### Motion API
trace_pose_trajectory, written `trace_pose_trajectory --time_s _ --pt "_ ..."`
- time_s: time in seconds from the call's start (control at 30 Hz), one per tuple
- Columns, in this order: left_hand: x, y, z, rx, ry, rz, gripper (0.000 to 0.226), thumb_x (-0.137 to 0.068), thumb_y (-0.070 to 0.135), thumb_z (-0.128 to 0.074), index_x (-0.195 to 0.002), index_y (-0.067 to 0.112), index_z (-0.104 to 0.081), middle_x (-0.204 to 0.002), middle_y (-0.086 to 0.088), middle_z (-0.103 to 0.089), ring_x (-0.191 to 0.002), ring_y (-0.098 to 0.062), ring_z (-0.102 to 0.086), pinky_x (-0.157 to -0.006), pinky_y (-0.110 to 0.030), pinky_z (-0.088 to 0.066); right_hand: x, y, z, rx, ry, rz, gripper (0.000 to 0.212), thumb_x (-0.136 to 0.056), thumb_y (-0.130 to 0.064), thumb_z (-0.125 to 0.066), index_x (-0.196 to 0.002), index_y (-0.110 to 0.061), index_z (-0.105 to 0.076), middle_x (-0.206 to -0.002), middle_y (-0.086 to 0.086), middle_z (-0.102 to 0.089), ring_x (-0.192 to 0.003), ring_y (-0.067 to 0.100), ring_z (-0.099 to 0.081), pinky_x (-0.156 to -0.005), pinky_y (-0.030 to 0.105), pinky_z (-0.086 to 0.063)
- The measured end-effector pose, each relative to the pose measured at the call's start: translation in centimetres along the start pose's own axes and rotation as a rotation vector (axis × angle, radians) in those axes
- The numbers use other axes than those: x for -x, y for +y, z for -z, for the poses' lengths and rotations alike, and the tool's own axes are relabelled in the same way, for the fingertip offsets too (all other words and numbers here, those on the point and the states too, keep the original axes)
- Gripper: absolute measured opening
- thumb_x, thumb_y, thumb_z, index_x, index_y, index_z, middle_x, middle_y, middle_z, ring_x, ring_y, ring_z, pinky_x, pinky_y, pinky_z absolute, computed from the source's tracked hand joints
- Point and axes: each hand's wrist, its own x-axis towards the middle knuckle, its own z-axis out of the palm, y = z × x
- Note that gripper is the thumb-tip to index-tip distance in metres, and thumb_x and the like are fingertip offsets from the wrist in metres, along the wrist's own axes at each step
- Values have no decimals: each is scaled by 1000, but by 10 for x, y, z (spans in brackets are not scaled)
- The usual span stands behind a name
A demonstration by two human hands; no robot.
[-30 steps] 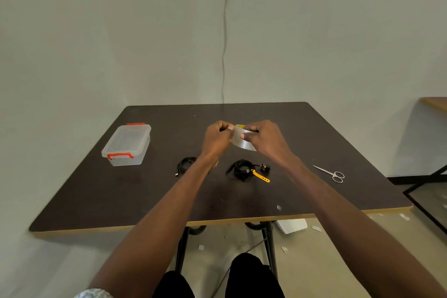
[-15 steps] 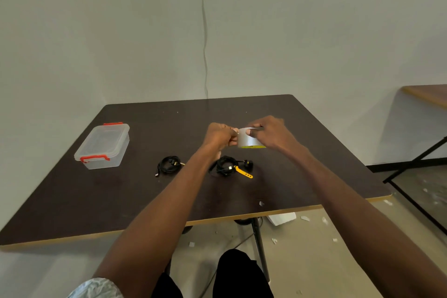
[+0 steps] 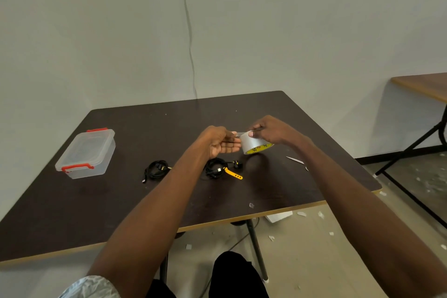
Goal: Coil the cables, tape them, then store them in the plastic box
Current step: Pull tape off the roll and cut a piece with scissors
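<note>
A roll of silver tape (image 3: pixel 254 145) with a yellow core is held above the dark table (image 3: pixel 72 213). My right hand (image 3: pixel 269 131) grips the roll from above. My left hand (image 3: pixel 219 141) is palm-up just left of it, thumb and forefinger pinching the tape's loose end, a short strip pulled off the roll. Below my hands lie two coiled black cables: one (image 3: pixel 156 170) on the left, one (image 3: pixel 214 168) with a yellow strap (image 3: pixel 233 173). The clear plastic box (image 3: pixel 85 152) with red clasps stands lidded at the table's left.
Scissors (image 3: pixel 295 160) lie on the table to the right, partly hidden by my right forearm. A scrap of tape (image 3: pixel 251 205) lies near the front edge. Another table (image 3: pixel 420 86) stands at the far right. Paper scraps litter the floor.
My left hand has uncurled from a fist to a palm-up pinch and drawn a short strip off the roll. The roll has tipped so its yellow core faces me.
</note>
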Motion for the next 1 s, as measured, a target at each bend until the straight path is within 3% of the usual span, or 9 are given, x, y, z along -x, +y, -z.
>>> trace_pose_trajectory --time_s 0.17,0.3,0.53,0.67,0.7,0.8,0.87,0.93,1.0 --pt "-3 1 -3 73 -8 7 12 -97 -1 -48 -103 -8 -55 -96 -25 -65 -86 -33 -67 -82 -43 -54 -7 8 2 -76 39 -8 24 -90 -19 -68 -113 -10 -71 -105 2 -69 -95 14 -62 -78 24 -44" --pt "-7 2 -5 90 3 7 11 -97 -2 -46 -100 -7 -55 -94 -25 -64 -86 -33 -66 -84 -44 -53 -8 20 0 -191 147 -22 17 -85 -27 -74 -97 -16 -73 -99 3 -72 -90 18 -65 -79 32 -48" --pt "-15 9 -11 79 40 42 12 -97 -1 -46 -92 -3 -57 -90 -23 -64 -110 -37 -62 -88 -43 -53 -5 27 -8 -319 239 -83 30 -98 -32 -56 -118 -15 -70 -112 1 -70 -99 14 -64 -86 30 -46" --pt "-17 16 -18 47 45 49 13 -99 1 -45 -97 -3 -57 -88 -21 -63 -112 -35 -61 -91 -43 -52 0 30 -9 -449 314 -162 32 -100 -27 -53 -117 -3 -68 -122 11 -68 -110 21 -63 -94 34 -46" --pt "-18 18 -19 35 44 54 14 -99 1 -44 -95 -2 -57 -88 -20 -63 -111 -34 -62 -91 -42 -52 1 31 -8 -479 344 -176 31 -100 -25 -53 -116 -3 -67 -122 10 -68 -112 23 -62 -93 33 -47" --pt "-19 22 -22 -3 43 71 13 -98 1 -45 -97 -2 -58 -96 -22 -64 -108 -35 -63 -88 -42 -54 8 41 -1 -403 491 -263 20 -96 -20 -51 -100 -13 -69 -98 0 -67 -91 18 -59 -66 23 -43" --pt "-19 25 -24 -31 48 79 16 -97 1 -47 -106 -5 -59 -97 -23 -66 -107 -36 -64 -84 -42 -55 15 54 7 -247 560 -380 20 -91 -13 -51 -92 -1 -67 -94 12 -69 -90 30 -63 -65 28 -45" --pt "-18 28 -27 -52 52 88 20 -96 1 -48 -112 -7 -58 -99 -24 -67 -104 -36 -66 -80 -42 -56 24 64 14 -159 472 -502 21 -89 -11 -53 -96 3 -68 -100 18 -69 -99 35 -64 -70 30 -46" --pt "-16 31 -31 -66 51 95 20 -95 0 -49 -111 -8 -58 -108 -26 -67 -101 -36 -66 -78 -43 -56 36 67 16 -64 275 -579 19 -91 -15 -57 -97 0 -67 -104 15 -66 -104 32 -63 -63 26 -42"
